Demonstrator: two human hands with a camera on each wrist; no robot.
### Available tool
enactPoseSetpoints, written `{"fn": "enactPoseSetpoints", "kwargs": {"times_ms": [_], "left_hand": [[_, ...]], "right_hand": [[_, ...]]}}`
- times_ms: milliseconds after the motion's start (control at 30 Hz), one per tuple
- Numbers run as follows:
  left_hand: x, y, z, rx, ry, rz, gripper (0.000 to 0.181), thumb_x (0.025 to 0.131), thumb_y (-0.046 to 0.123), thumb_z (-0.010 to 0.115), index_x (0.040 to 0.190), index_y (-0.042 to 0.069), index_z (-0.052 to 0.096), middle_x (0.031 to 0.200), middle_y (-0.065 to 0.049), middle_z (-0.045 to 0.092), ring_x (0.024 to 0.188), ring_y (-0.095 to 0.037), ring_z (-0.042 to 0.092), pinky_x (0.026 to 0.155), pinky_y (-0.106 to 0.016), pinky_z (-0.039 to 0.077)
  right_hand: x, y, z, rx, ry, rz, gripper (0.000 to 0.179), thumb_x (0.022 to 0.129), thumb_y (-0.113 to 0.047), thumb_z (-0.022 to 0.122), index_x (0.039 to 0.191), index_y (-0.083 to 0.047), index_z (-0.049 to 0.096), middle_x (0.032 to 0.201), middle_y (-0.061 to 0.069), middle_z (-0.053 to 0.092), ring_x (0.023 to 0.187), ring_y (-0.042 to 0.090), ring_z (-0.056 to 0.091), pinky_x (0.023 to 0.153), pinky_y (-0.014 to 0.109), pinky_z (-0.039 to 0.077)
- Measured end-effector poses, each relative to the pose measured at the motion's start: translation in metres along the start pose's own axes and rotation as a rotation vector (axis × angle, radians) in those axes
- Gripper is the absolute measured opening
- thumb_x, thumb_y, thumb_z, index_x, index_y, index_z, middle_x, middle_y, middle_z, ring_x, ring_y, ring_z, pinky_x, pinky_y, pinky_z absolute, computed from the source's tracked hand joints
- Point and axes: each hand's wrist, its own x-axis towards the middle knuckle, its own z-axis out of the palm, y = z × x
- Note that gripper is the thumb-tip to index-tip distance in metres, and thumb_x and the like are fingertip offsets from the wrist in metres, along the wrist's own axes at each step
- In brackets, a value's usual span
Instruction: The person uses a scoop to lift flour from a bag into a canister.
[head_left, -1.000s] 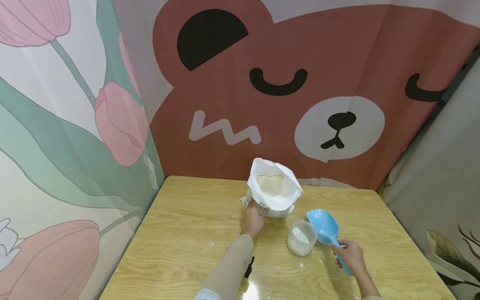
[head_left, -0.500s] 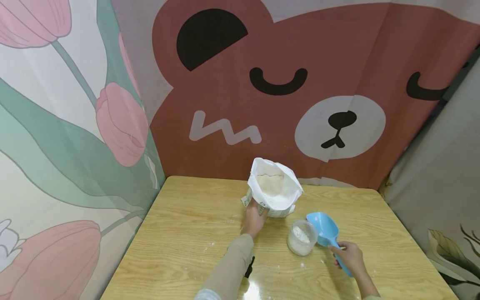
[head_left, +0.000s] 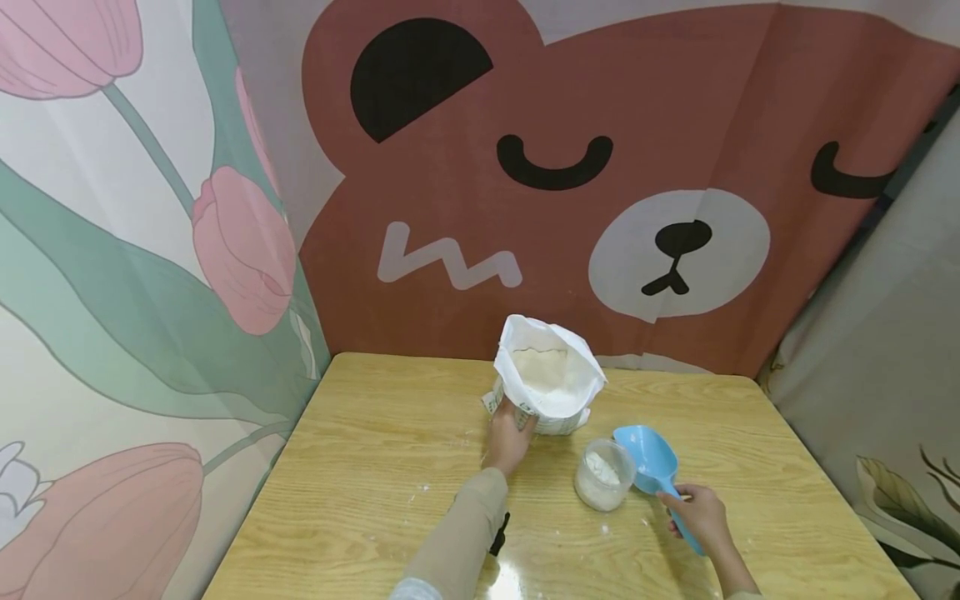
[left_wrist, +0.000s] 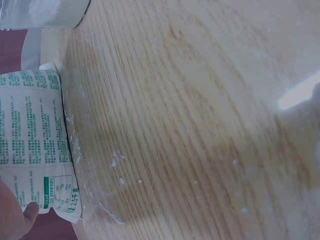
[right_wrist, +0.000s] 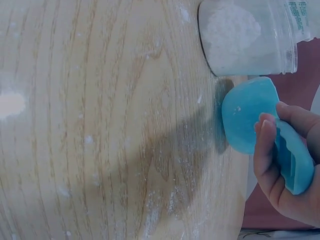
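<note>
My left hand (head_left: 510,437) grips the near left side of an upright white paper flour bag (head_left: 551,412), its thumb across the front. The bag's mouth gapes and pale flour (head_left: 542,367) shows inside. Green print covers the bag's side (left_wrist: 31,120) in the left wrist view. To the right, my right hand (head_left: 701,510) holds a light blue scoop (head_left: 651,454) by its handle, fingers curled round it. The scoop's bowl (right_wrist: 247,112) is low over the table, beside a clear round jar (head_left: 602,492). White powder (right_wrist: 232,30) lies in the jar.
Specks of white powder (left_wrist: 114,161) dot the wooden table (head_left: 360,467). A small black object (head_left: 499,535) is partly hidden by the left forearm. Printed curtains (head_left: 420,325) stand close behind the table and at both sides.
Over the last second the right hand has lowered the blue scoop slightly beside the jar. The left hand and the bag have stayed in place.
</note>
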Motion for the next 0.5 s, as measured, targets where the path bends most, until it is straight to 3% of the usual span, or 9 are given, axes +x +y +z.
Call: {"fn": "enactPoseSetpoints", "kwargs": {"times_ms": [267, 500], "left_hand": [[0.0003, 0.0012, -0.0007, 0.016, -0.003, -0.016, 0.057, 0.082, 0.022, 0.066, 0.132, 0.013, 0.041, 0.126, -0.005, 0.049, 0.115, -0.019, 0.046, 0.092, -0.034, 0.04], [0.0005, 0.0026, -0.002, 0.003, -0.023, -0.036, 0.058, 0.082, 0.021, 0.066, 0.133, 0.014, 0.04, 0.128, -0.004, 0.048, 0.117, -0.019, 0.044, 0.094, -0.033, 0.038]], "right_hand": [[-0.0037, -0.0064, -0.0042, -0.17, -0.029, -0.058, 0.043, 0.083, -0.014, 0.059, 0.103, 0.022, 0.048, 0.062, 0.01, 0.057, 0.048, 0.021, 0.057, 0.043, 0.029, 0.048], [-0.0022, -0.0043, -0.0045, -0.193, -0.043, -0.066, 0.044, 0.084, -0.015, 0.059, 0.103, 0.022, 0.046, 0.06, 0.009, 0.055, 0.046, 0.019, 0.056, 0.042, 0.029, 0.047]]}}
